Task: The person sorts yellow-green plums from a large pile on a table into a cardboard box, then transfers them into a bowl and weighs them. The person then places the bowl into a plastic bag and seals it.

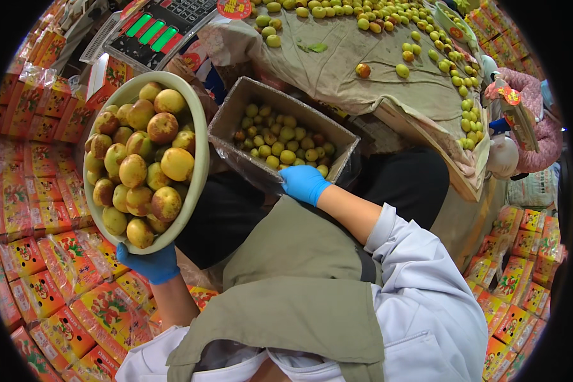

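Observation:
My left hand (153,262), in a blue glove, grips the near rim of a pale plastic basin (199,157). Green and reddish-brown jujubes (133,170) fill that basin, which is tilted towards the camera. My right hand (305,184), gloved in blue too, holds the near edge of an open cardboard box (238,160) between my knees. Smaller green jujubes (288,156) lie inside the box, which has clear plastic film around it. The thumb and some fingertips of both hands are hidden.
A digital scale (160,31) stands at the upper left. Loose jujubes (402,71) lie on a cloth-covered table (334,57) ahead. Printed fruit cartons (57,258) are stacked on both sides. Another person (530,119) is at the right, beyond the table.

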Action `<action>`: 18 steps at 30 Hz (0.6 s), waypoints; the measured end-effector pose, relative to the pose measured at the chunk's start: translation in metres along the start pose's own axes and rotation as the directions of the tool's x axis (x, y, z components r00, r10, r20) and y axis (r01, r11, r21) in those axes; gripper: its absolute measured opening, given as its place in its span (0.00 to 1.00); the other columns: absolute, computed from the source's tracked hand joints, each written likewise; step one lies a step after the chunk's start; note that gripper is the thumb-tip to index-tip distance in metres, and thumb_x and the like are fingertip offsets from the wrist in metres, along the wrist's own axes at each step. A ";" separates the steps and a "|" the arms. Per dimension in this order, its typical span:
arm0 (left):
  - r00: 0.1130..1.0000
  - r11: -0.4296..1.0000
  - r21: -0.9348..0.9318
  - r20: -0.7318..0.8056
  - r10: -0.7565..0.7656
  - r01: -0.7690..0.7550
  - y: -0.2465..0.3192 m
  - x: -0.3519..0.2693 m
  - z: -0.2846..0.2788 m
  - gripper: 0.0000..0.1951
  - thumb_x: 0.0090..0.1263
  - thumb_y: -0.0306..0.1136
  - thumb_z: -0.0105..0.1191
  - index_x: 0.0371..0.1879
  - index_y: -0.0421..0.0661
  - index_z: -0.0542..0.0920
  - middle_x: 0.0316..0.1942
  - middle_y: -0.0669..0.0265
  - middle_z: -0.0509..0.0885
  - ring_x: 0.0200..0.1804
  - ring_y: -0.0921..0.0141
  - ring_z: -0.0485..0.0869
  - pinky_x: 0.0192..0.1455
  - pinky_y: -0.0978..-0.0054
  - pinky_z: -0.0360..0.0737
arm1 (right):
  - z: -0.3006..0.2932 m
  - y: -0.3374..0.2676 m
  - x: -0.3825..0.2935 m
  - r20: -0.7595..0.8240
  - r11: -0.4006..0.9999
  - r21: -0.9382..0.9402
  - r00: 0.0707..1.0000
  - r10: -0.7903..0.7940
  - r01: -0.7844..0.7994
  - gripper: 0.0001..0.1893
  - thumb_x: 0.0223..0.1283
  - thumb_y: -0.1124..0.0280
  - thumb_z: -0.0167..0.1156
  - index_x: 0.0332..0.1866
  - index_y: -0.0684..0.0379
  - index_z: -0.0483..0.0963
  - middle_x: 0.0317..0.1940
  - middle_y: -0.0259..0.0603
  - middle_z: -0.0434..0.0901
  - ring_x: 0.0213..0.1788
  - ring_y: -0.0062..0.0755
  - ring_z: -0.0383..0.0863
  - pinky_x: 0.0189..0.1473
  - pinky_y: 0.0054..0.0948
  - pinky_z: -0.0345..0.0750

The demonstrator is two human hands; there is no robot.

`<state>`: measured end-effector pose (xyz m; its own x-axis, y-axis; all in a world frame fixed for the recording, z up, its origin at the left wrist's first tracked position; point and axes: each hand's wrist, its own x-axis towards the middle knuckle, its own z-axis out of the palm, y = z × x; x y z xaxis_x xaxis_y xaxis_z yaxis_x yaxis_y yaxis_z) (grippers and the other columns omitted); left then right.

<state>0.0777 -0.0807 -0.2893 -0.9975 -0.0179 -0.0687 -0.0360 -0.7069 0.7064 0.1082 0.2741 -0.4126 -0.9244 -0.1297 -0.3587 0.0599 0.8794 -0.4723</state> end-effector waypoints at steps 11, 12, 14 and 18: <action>0.969 0.969 0.090 0.072 -0.238 0.231 -0.039 -0.009 0.031 0.41 0.61 0.54 0.51 0.73 0.46 0.62 0.70 0.55 0.68 0.71 0.55 0.69 0.74 0.53 0.67 | -0.092 0.026 -0.022 -0.468 0.300 0.862 0.870 0.158 0.409 0.24 0.76 0.54 0.49 0.66 0.61 0.72 0.56 0.40 0.80 0.59 0.29 0.78 0.64 0.30 0.72; 0.964 0.959 0.137 0.064 -0.257 0.247 -0.044 -0.007 0.034 0.41 0.61 0.53 0.51 0.73 0.45 0.62 0.70 0.55 0.69 0.70 0.55 0.70 0.74 0.54 0.67 | -0.096 0.028 -0.022 -0.462 0.224 0.878 0.870 0.172 0.422 0.28 0.75 0.50 0.50 0.70 0.60 0.68 0.60 0.40 0.77 0.61 0.31 0.76 0.67 0.33 0.71; 0.919 0.927 0.105 0.132 -0.372 0.360 -0.047 -0.002 0.045 0.41 0.60 0.51 0.54 0.73 0.45 0.62 0.69 0.55 0.70 0.69 0.56 0.72 0.73 0.55 0.69 | -0.101 0.033 -0.020 -0.383 0.114 0.923 0.910 0.157 0.369 0.31 0.76 0.49 0.48 0.75 0.58 0.61 0.66 0.44 0.71 0.66 0.34 0.71 0.71 0.37 0.67; 0.775 0.793 0.168 0.168 -0.609 0.586 -0.036 0.016 0.052 0.40 0.60 0.50 0.56 0.72 0.46 0.62 0.68 0.55 0.71 0.68 0.56 0.73 0.71 0.55 0.71 | -0.111 0.028 -0.018 -0.259 0.079 0.966 0.942 0.215 0.247 0.29 0.77 0.51 0.46 0.76 0.55 0.60 0.64 0.45 0.72 0.63 0.32 0.73 0.68 0.33 0.70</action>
<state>0.0599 -0.0190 -0.2789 -0.7619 0.5351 -0.3650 -0.6232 -0.4521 0.6382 0.0851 0.3518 -0.3298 -0.9552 0.1851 -0.2308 0.1398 -0.4049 -0.9036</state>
